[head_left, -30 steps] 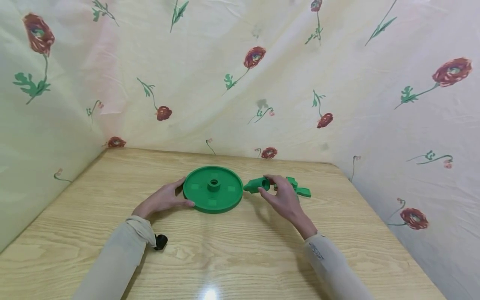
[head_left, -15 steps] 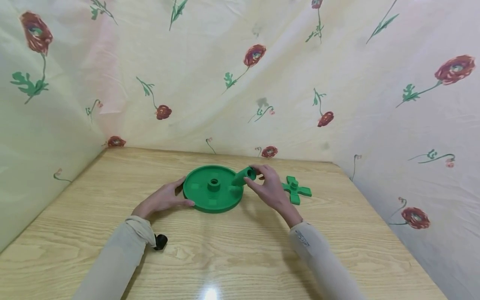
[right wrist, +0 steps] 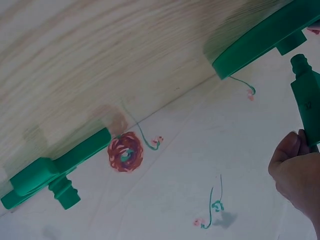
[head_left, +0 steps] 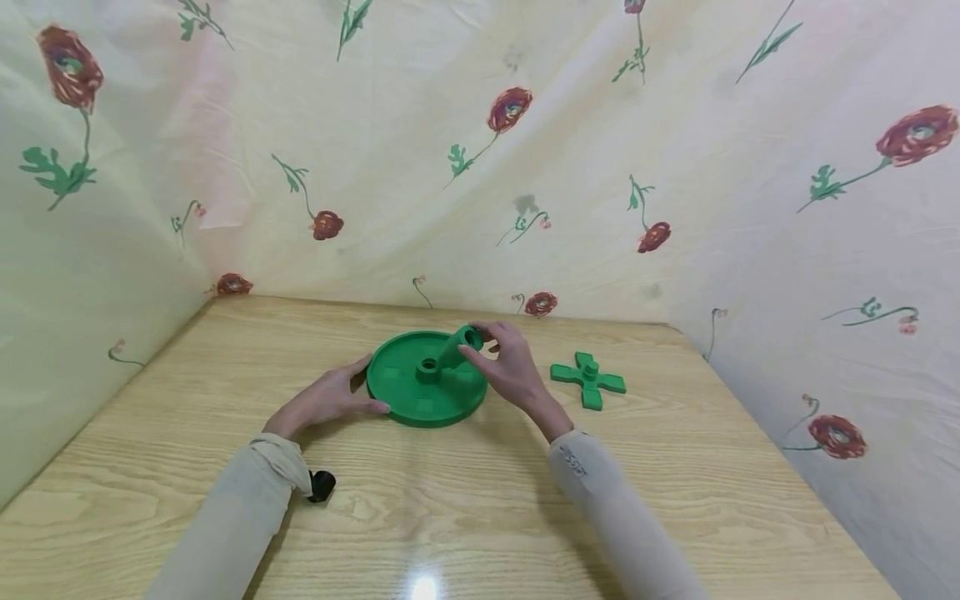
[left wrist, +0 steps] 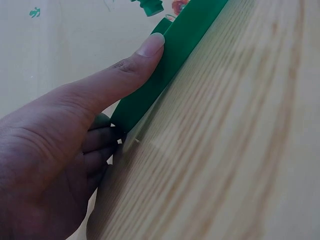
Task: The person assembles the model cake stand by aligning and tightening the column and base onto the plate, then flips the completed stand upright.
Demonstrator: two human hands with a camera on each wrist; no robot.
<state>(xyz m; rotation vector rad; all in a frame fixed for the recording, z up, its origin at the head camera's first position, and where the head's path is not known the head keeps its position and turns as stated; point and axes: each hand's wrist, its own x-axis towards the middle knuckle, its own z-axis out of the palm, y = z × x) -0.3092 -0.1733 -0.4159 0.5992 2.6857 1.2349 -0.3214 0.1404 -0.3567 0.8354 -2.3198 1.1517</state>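
Observation:
My left hand point(head_left: 330, 400) holds the left rim of a green round disc point(head_left: 393, 392) with a raised rim and a ringed socket at its centre. In the left wrist view the thumb point(left wrist: 151, 46) lies against the disc's side edge. My right hand point(head_left: 513, 367) pinches a green hollow tube point(head_left: 455, 348) by its open end, tilted over the right half of the disc near the socket. In the right wrist view the tube's narrower ridged tip point(right wrist: 300, 65) points at the socket, apart from it; the tube bears a small dark marking.
A green cross-shaped piece point(head_left: 588, 382) with a central peg lies on the wooden table point(head_left: 465, 517) to the right. A small black object point(head_left: 322, 486) sits beside the left sleeve. Flower-printed cloth point(head_left: 420, 167) stands behind the table and along both sides.
My right hand has carried the tube leftward from beside the disc to near its socket, tilting it more upright. The cross-shaped piece is now uncovered. The left hand and disc have stayed put.

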